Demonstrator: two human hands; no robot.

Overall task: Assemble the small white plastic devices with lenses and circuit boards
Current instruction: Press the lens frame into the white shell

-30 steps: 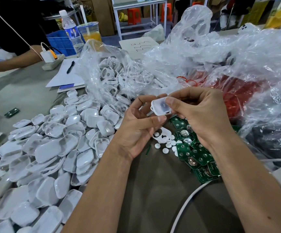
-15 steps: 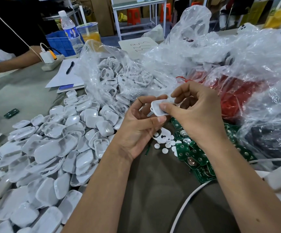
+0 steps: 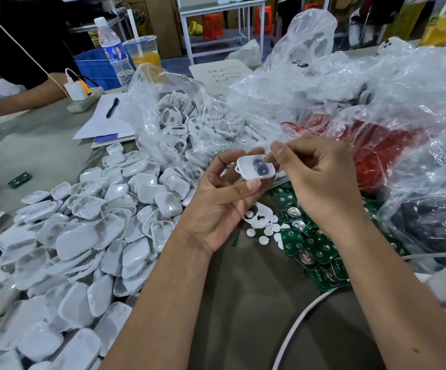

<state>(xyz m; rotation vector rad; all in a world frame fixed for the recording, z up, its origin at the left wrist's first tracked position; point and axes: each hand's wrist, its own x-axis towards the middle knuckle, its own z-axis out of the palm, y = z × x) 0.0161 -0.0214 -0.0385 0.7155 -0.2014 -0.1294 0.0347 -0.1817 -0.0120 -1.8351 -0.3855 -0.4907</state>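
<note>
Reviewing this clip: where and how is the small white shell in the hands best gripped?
By its long edges, from below, as the left hand does: thumb on the near rim, fingers behind. The white shell faces open side up, so the right hand can likely reach in from above.

The white shell (image 3: 255,168) at the centre of the frame is smooth, glossy plastic with a dark shiny lens set in it, and the heap of white shells (image 3: 83,236) at lower left has the same hard gloss. The bags (image 3: 323,97) across the upper right are thin, crinkled clear plastic film. The circuit boards (image 3: 312,247) are glossy green with bright metal discs, lying on a matt grey-brown cloth surface (image 3: 243,303).
</note>
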